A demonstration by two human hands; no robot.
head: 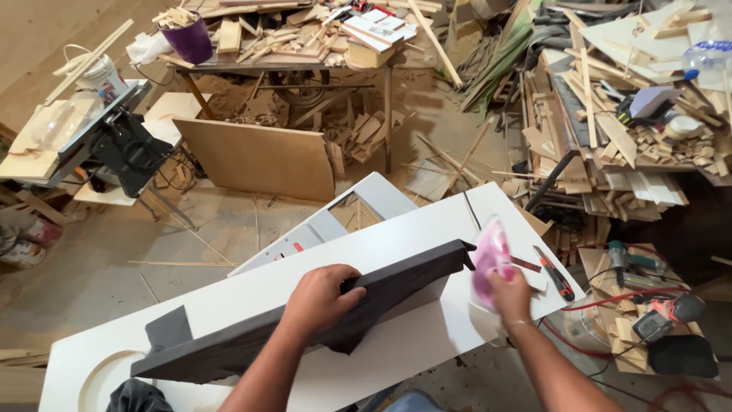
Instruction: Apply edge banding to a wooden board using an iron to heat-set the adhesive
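Dark strip held on white board, pink cloth at its end
Left hand (319, 299) clamps strip (305, 320); right hand (509, 294) bunches blurred cloth (492, 259) at 3 o'clock; knife (555, 273) just beyond, could be knocked off board (412, 236); bucket (187, 38) at 11.

Bucket: purple one (188, 40) sitting on cluttered workbench (290, 61)
Knife: orange cutter (554, 273) lying on white panel (320, 282)
Drill: red tool (671, 313) resting on floor

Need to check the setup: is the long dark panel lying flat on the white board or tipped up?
Tipped up: the dark panel rests on one long edge on the white board, held by the left hand.
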